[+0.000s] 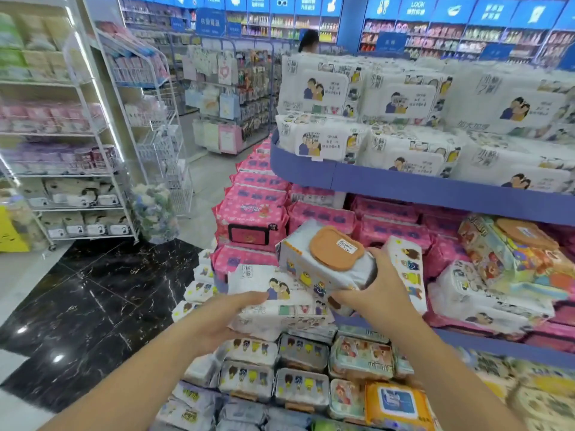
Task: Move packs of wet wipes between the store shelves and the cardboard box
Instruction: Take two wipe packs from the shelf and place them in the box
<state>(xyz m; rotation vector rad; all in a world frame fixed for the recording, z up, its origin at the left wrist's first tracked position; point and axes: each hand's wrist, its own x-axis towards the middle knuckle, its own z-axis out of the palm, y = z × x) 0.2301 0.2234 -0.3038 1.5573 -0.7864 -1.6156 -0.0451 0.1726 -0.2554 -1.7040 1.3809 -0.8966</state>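
The orange-lidded pack [323,262] lies tilted in the right hand [378,290]. The thumb is on its right end and the fingers [343,298] are curled beneath, clamped on it in front of the pink packs [252,222]. Just below and to the left, the left hand [217,318] grips the white pack [273,301] at its left end, with fingers closed over the top. Both forearms stretch forward toward the shelves.

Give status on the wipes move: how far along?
Done: nothing countable; the cardboard box is out of view. In hand: left hand holds a white cartoon-couple pack, right hand grips an orange-lidded pack, both in front of the shelves. Left: both packs await placing; the shelves look well stocked, so I cannot judge how many remain.
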